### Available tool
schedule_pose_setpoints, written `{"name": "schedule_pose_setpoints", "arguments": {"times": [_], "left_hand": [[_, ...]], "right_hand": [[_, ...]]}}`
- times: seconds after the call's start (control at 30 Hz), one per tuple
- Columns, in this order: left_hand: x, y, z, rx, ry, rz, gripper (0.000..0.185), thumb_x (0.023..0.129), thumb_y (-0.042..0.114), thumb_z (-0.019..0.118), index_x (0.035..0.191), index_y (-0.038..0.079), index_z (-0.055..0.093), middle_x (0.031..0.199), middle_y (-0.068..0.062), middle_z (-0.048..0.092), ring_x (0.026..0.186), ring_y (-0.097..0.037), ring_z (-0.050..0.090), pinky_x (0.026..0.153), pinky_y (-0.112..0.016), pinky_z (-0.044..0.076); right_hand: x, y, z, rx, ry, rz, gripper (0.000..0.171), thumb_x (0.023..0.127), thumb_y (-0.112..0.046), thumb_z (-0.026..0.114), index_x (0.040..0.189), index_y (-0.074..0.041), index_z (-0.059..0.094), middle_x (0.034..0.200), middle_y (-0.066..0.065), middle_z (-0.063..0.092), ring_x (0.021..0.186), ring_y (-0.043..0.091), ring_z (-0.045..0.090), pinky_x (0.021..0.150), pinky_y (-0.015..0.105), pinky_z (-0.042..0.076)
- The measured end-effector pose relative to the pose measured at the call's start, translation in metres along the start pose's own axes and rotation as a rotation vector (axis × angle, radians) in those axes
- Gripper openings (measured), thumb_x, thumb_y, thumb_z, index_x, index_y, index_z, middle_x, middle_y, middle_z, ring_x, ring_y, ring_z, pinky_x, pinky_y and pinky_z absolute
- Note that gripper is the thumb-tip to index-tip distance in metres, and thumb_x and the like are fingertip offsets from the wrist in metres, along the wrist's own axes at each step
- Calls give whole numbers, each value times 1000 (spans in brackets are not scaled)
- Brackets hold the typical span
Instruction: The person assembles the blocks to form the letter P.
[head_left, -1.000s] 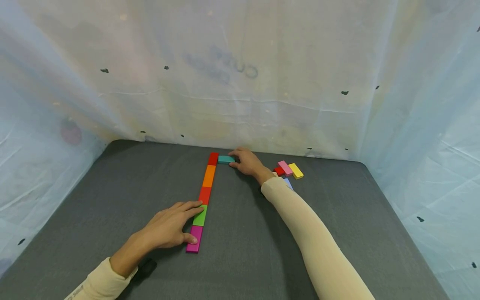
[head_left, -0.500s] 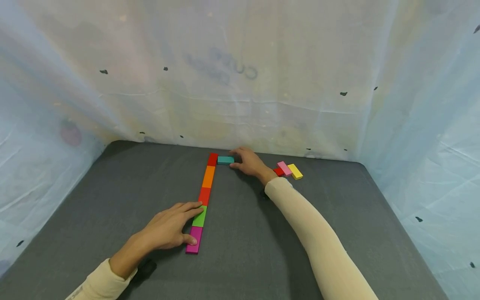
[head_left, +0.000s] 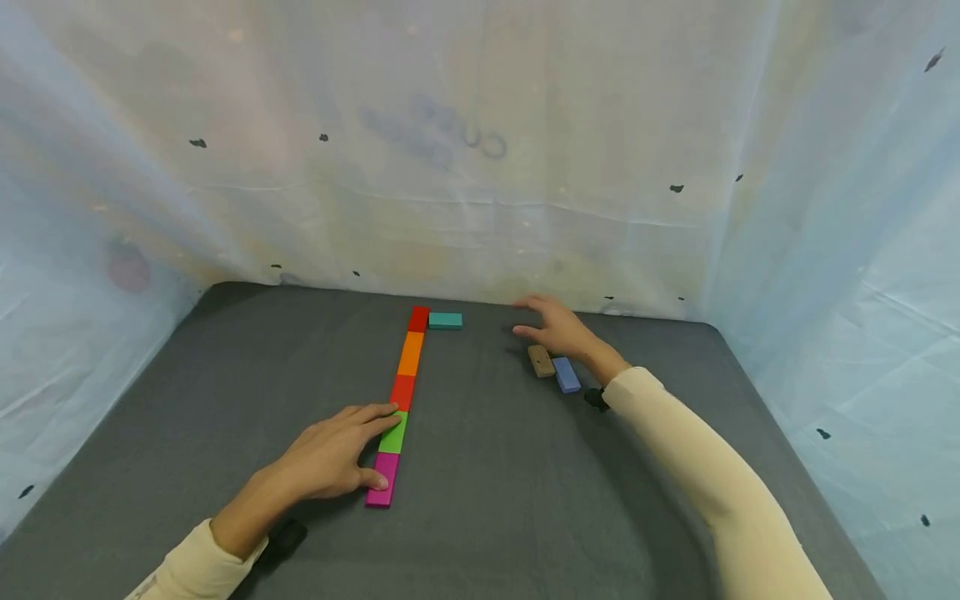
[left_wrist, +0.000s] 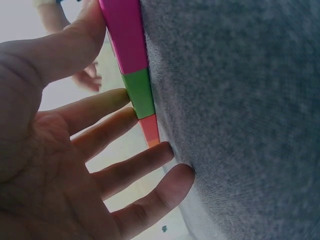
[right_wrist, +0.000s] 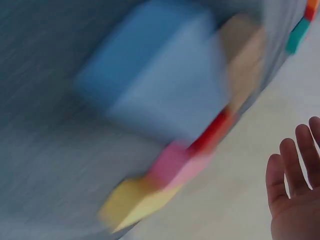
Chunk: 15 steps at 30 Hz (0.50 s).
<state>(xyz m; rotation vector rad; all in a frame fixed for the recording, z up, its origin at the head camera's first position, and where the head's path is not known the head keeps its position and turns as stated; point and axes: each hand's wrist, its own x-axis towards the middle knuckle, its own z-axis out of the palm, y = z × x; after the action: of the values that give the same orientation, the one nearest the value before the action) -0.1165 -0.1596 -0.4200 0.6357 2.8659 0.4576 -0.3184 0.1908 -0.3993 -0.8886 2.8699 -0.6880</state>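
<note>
I see the left hand (head_left: 333, 458) lying flat with relaxed fingers on the near end of the block row (head_left: 401, 390), thumb against the magenta block (head_left: 381, 480) and fingertips on the green block (head_left: 394, 432); the left wrist view shows the same contact. The risk here, I'd say: any sideways slip of that palm skews the near blocks out of line. Further right, at the far end, the teal block (head_left: 446, 320) lies crosswise, touching the red end block (head_left: 418, 318), nothing holding it. Right of that the right hand (head_left: 558, 327) hovers, fingers spread, holding nothing, just over the brown block (head_left: 540, 360) and blue block (head_left: 566, 374). The right wrist view is blurred, so a rushed grab could knock the loose pieces apart.
</note>
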Motion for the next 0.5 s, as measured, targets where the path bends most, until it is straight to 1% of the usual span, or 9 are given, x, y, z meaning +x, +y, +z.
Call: {"name": "schedule_pose_setpoints", "arguments": {"times": [0.17,0.27,0.4,0.5], "left_hand": [[0,0,0,4,-2,-11,86,67,48,81,142,25,46,150,4,40,134,-26,42,93,-52,46],[1,0,1,2,2,-7,86,67,48,81,142,24,46,150,4,40,134,-25,42,93,-52,46],[0,2,3,-6,1,6,86,68,47,81,142,22,46,150,2,40,133,-26,42,92,-52,47],[0,3,3,-4,3,12,86,68,47,81,142,22,47,150,2,41,133,-26,43,91,-52,47]], "right_hand": [[-26,31,-8,-48,3,48,50,93,-30,62,136,-9,51,136,14,51,123,34,50,101,53,42],[-39,42,-8,-96,7,60,49,91,-31,63,134,-8,53,135,16,52,124,34,48,101,54,40],[-53,46,-1,-110,24,61,49,90,-35,65,132,-11,56,131,14,54,120,31,48,98,52,42],[-62,39,5,-101,40,42,50,88,-37,67,130,-11,58,121,11,59,112,29,51,93,49,43]]}}
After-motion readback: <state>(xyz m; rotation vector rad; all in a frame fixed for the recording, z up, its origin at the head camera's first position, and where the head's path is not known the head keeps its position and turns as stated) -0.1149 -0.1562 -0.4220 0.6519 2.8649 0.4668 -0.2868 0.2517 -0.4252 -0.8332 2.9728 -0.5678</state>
